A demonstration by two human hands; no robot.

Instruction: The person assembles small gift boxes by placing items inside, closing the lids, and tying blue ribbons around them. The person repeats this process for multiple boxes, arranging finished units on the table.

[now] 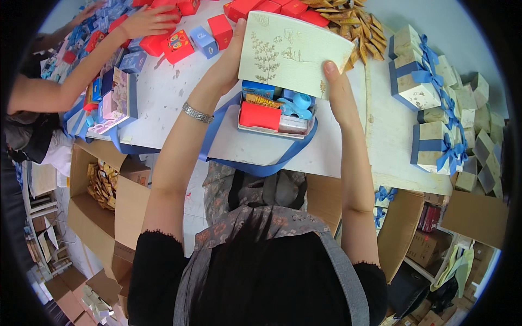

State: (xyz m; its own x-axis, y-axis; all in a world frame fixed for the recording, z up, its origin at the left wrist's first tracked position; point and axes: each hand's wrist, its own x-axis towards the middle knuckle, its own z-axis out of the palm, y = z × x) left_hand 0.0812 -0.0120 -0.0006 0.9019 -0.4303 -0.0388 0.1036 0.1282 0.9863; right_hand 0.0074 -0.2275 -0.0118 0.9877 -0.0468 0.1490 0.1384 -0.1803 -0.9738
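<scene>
Between both hands I hold a cream box lid [297, 53] with embossed plant patterns, tilted above an uncovered gift box [267, 131]. My left hand [229, 61] grips the lid's left edge. At its lower right corner, the thumb of my right hand [339, 89] presses on the face. Inside the box I see a red packet [259, 115], a blue carton [257, 88], an orange-yellow snack packet [263, 100] and a light blue plastic item [297, 105]. A blue ribbon [271, 168] runs under the box and loops over the table's front edge. The lid hides the box's back part.
At the left, a co-worker's hand [151, 21] reaches over red and blue cartons near another filled box [116, 102]. Golden packets [363, 28] are heaped at the back. Ribbon-tied boxes [420, 85] stack at right. Open cardboard boxes [91, 216] stand below the table [163, 110].
</scene>
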